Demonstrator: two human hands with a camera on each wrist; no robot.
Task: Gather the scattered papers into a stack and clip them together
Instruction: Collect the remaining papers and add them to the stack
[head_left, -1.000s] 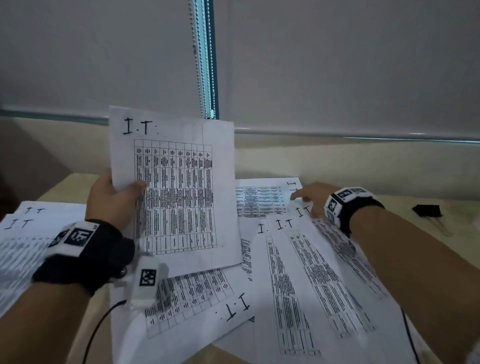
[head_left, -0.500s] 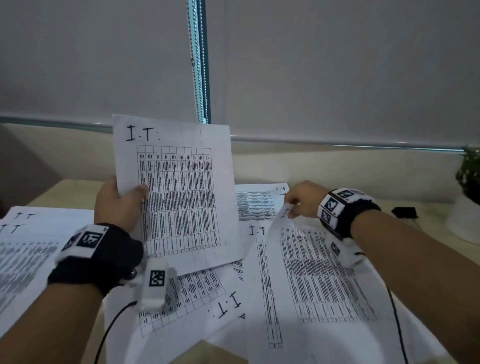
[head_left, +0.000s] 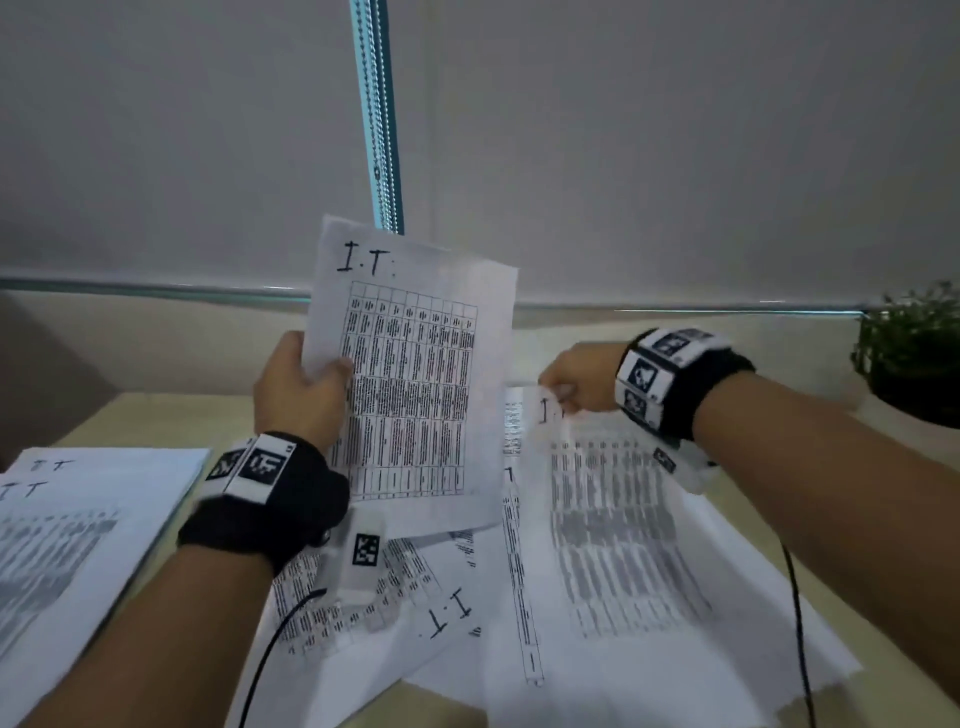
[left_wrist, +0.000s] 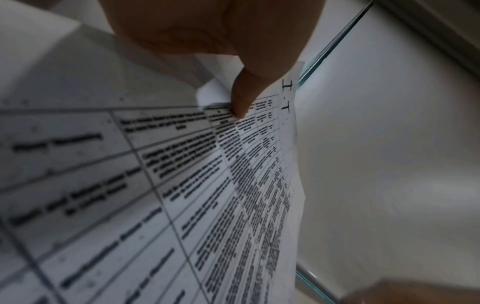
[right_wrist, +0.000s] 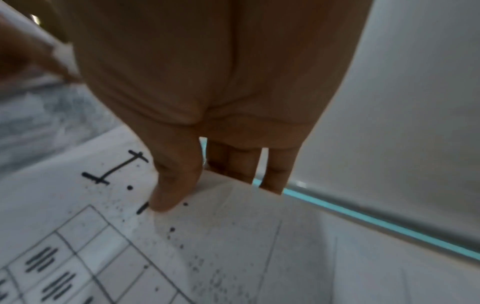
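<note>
My left hand (head_left: 304, 387) holds a printed sheet marked "I.T" (head_left: 415, 374) upright above the table, thumb on its face (left_wrist: 240, 102), fingers behind. My right hand (head_left: 569, 382) pinches the top edge of a second printed sheet (head_left: 613, 525) and lifts that end off the pile; the thumb presses beside its "I.T" mark (right_wrist: 171, 197), fingers underneath. More printed sheets (head_left: 415, 597) lie overlapping on the table below both hands. Another loose pile of sheets (head_left: 78, 519) lies at the left. No clip shows in the current views.
The table is beige wood (head_left: 893, 613). A potted green plant (head_left: 914, 353) stands at the far right edge. A grey roller blind with a bead chain (head_left: 382, 130) hangs behind the table. Black cables (head_left: 797, 623) trail from both wrist cameras.
My right hand went from resting flat on the sheets to pinching one and raising its top edge. The left hand kept its sheet upright. The view shifted, so the black clip left it.
</note>
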